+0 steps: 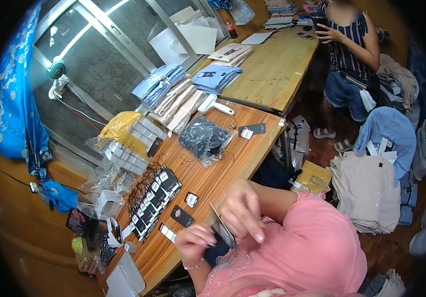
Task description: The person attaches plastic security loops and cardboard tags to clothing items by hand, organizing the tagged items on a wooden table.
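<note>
My left hand [196,243] is closed near the table's front edge, its fingertips at the lower side of a thin card like a hang tag [223,226], seen almost edge-on. Just right of the card is my right hand [241,208], fingers bent downward and pinched; whatever is between them is too small to make out. On the table beside my hands lie a dark hang tag [182,216], a smaller black-and-white tag [191,199] and white label stickers [167,231]. Beyond them runs a row of overlapping black hang tags [156,198] with dark strings.
A clear bag of black items [204,141], a white-handled tool [216,105] and folded shirts [216,79] sit farther along the table [252,111]. White boxes in plastic [129,153] line the window side. Another person [349,54] stands far right, near piled clothes [366,190].
</note>
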### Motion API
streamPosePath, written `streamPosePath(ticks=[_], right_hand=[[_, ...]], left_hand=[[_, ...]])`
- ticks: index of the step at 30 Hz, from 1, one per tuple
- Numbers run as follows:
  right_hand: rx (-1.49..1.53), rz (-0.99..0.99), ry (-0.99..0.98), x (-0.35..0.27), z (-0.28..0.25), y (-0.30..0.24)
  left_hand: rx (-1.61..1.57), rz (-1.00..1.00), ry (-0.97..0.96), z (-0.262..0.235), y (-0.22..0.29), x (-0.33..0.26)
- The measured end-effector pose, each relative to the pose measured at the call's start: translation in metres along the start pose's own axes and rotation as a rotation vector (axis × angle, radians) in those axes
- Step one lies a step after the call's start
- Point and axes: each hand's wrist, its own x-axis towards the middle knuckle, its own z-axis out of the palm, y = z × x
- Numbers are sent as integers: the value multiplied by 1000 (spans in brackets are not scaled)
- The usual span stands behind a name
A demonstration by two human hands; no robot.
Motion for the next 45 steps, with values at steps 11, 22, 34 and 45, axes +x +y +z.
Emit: streamPosePath(ticks=[11, 22, 34, 45], right_hand=[[76, 24, -308, 29, 24, -5], [12, 1, -211, 16, 9, -20], [-82, -29, -242, -8, -9, -31], [-249, -31, 364, -25, -35, -39]], left_hand=[[-39, -229, -557, 25, 9, 14], [69, -208, -537, 27, 6, 27], [29, -211, -509, -2, -24, 35], [216, -213, 126, -45, -17, 34]])
